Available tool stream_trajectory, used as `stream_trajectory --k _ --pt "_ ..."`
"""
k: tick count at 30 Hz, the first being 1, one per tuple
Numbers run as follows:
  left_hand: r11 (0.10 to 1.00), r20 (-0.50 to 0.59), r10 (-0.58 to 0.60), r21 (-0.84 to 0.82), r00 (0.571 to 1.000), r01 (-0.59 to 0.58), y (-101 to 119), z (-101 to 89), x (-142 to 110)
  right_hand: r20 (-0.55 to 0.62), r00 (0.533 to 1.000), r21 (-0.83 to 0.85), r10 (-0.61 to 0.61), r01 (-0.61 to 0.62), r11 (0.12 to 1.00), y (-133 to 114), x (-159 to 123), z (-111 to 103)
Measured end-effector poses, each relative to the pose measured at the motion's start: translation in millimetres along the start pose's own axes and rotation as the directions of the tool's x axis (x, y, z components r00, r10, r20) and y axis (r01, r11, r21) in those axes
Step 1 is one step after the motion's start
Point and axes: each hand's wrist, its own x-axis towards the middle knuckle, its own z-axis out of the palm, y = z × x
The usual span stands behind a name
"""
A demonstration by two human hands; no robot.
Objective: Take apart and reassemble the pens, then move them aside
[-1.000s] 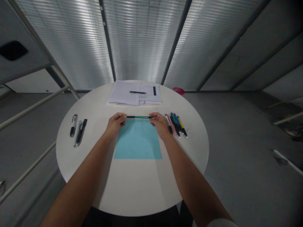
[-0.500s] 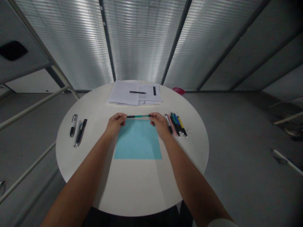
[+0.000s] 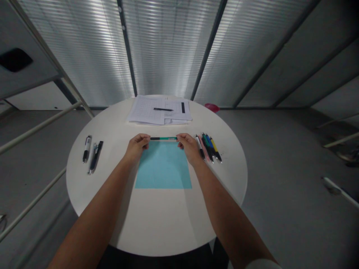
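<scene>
A slim green and black pen [image 3: 164,138] lies level between my two hands, along the far edge of a light blue square sheet of paper [image 3: 164,166]. My left hand [image 3: 138,145] pinches its black end. The other end, green, is between the thumb and fingers of my right hand [image 3: 188,145]. Both hands rest at the sheet's far corners, and the fingertips partly cover the pen's ends. Just right of my right hand lies a group of several pens [image 3: 209,147] in white, pink, green, blue and yellow.
The round white table [image 3: 165,220] carries a stack of printed papers [image 3: 147,108] at the back, with a black pen [image 3: 163,109] on top. More pens [image 3: 95,157] lie at the left side. Metal rails [image 3: 36,129] stand left of the table, and a pink object [image 3: 212,108] shows behind it.
The pen has turned slightly about its length between my fingers, so its printed marking looks different. My hands, the blue sheet and the other pens stay where they were.
</scene>
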Motion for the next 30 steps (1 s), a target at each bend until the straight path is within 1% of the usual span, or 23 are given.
stream_trajectory --k 8,19,26,30 --pt "1.0 -0.006 0.001 -0.027 1.0 -0.002 -1.8 0.1 2.1 0.009 1.0 -0.001 -0.012 0.012 1.0 0.1 -0.5 -0.1" --pt "0.999 -0.011 0.018 0.05 1.0 -0.018 -2.1 -0.4 0.4 0.032 0.999 -0.033 -0.019 0.021 0.999 -0.5 -0.8 -1.1" --pt "1.0 -0.008 0.003 0.019 1.0 -0.002 -0.9 0.3 0.2 0.036 0.999 -0.02 -0.02 0.021 1.0 -2.0 -1.0 -0.5" --pt "1.0 -0.025 -0.001 0.006 1.0 0.001 1.3 2.3 -0.7 0.029 0.999 -0.027 -0.022 0.023 0.999 -3.4 -1.6 -0.1"
